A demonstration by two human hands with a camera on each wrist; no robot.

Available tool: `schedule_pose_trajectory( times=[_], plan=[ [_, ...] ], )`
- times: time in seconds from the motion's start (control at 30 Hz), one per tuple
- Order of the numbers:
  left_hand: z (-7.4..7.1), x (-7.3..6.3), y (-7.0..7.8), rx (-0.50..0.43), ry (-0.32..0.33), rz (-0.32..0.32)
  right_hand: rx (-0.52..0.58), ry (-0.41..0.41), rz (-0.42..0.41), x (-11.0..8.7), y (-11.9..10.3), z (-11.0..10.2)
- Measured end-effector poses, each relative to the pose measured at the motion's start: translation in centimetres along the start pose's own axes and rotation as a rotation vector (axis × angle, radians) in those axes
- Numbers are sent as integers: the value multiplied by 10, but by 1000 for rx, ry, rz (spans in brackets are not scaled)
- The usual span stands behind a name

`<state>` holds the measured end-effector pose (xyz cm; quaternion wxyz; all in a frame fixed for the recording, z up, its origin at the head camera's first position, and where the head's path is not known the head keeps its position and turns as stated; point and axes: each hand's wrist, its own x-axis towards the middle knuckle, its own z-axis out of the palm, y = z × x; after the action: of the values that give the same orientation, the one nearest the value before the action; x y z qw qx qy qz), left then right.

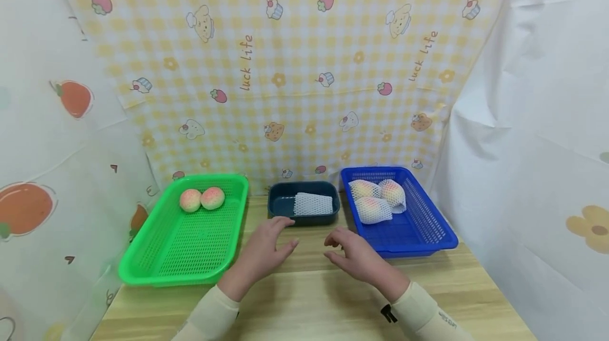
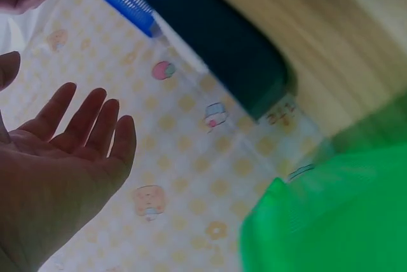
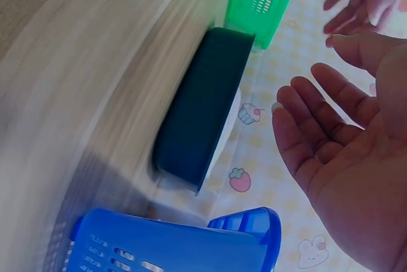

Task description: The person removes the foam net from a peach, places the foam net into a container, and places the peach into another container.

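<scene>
My left hand [image 1: 267, 246] hovers in front of the dark teal bin [image 1: 280, 220], its fingers loosely spread and holding nothing. Across from it, my right hand [image 1: 354, 256] is in the air by the blue basket's [image 1: 430, 248] near left corner, fingers relaxed and bent, also without any object. White foam net sleeves [image 1: 313, 204] lie flat in the bin. Two pink peaches [image 1: 212, 198] sit at the back of the green basket [image 1: 178, 279]. Inside the blue basket are three peaches in white foam nets [image 1: 373, 210]. Both wrist views show the palms with nothing in them.
The baskets and the bin stand along the back of a wooden table [image 1: 304, 304], the green one left, the blue one right. A checked yellow cloth [image 1: 304, 66] hangs behind them. White printed sheets [image 1: 537, 172] hang at both sides.
</scene>
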<state>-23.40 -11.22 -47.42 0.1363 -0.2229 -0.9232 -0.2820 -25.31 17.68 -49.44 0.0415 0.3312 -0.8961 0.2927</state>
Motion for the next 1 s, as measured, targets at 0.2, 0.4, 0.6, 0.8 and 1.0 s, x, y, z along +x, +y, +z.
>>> schedule_pose_trajectory(
  times=[0.2,0.4,0.6,0.8,1.0],
  plan=[
    [8,-8,-3,-16,0,-24,-4,1,-15,-1,1,2],
    [9,-4,-3,-31,-14,-26,-13,4,-8,-1,-1,0],
    [14,5,3,-50,-24,-13,-1,11,5,-4,0,-13],
    [26,28,16,-75,-55,28,-12,93,25,-10,12,-36],
    [46,56,32,-104,-79,113,-61,179,7,-23,31,-61]
  ],
)
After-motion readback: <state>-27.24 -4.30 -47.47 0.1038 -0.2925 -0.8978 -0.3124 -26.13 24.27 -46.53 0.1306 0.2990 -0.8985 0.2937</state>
